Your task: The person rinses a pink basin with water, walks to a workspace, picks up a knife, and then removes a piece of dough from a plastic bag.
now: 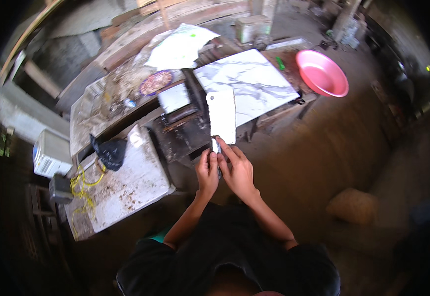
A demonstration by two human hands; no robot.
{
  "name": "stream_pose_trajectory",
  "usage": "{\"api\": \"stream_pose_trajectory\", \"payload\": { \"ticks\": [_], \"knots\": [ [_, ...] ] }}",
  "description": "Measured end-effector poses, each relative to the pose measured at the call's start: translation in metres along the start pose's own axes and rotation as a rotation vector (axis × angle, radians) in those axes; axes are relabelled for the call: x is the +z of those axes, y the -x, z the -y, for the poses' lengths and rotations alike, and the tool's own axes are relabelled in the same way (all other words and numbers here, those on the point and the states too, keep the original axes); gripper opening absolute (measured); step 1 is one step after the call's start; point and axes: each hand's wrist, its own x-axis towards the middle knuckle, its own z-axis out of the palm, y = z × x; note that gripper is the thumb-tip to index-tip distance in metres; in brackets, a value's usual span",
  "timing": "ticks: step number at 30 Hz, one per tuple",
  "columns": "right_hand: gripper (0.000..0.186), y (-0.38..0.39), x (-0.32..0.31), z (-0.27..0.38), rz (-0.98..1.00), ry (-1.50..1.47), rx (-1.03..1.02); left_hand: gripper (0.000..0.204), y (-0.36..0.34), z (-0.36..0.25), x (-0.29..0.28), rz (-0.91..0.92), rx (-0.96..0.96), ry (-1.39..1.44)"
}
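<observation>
Straight ahead of me a cleaver (222,117) points away, its broad pale blade very bright, with a small hole near the far left corner. My left hand (206,173) is closed around its dark handle, thumb on top. Close beside it, my right hand (239,172) grips the cleaver too, its fingers reaching to the base of the blade. Most of the handle is hidden by my fingers. Beyond the blade lies a white marbled board (254,81) on a low wooden support.
A pink basin (322,74) stands at the far right. Chopped pieces fill a round dish (156,83) beside a small white block (174,97). At left, a stained white slab (136,180) carries a black plastic bag (110,152) and yellow cord (82,185). A green item (280,63) lies past the board.
</observation>
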Motion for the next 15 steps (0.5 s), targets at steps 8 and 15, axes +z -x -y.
{"api": "stream_pose_trajectory", "payload": {
  "ticks": [8, 15],
  "knots": [
    [0.047, 0.022, -0.032, -0.072, -0.189, -0.434, 0.286, 0.023, -0.001, 0.017, 0.065, 0.414, 0.053, -0.206],
    [0.039, 0.014, -0.052, -0.106, -0.367, -0.522, 0.377, 0.02, 0.0, 0.053, 0.114, 0.386, 0.136, -0.329]
  ]
}}
